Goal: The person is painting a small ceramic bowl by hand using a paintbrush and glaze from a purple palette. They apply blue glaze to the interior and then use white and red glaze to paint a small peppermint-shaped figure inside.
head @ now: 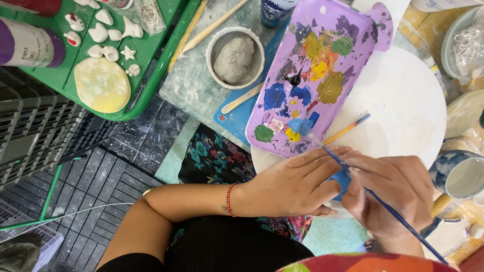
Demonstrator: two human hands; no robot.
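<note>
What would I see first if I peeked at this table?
First, the purple paint palette in the middle, splotched with blue, yellow and green. Just below it, the left hand holds a small blue piece while the right hand paints it with a thin blue brush.

The left hand [297,184] cups a small blue-painted piece [342,180], while the right hand [390,194] holds a thin blue-handled paintbrush [388,206] whose tip touches that piece. Just above them lies a purple palette tray [373,22] dabbed with blue, yellow, green and orange paint, resting partly on a white round board [413,100]. A bowl [212,45] of grey clay sits beside the tray, and a green tray [151,75] of small white figurines lies at the upper left.
</note>
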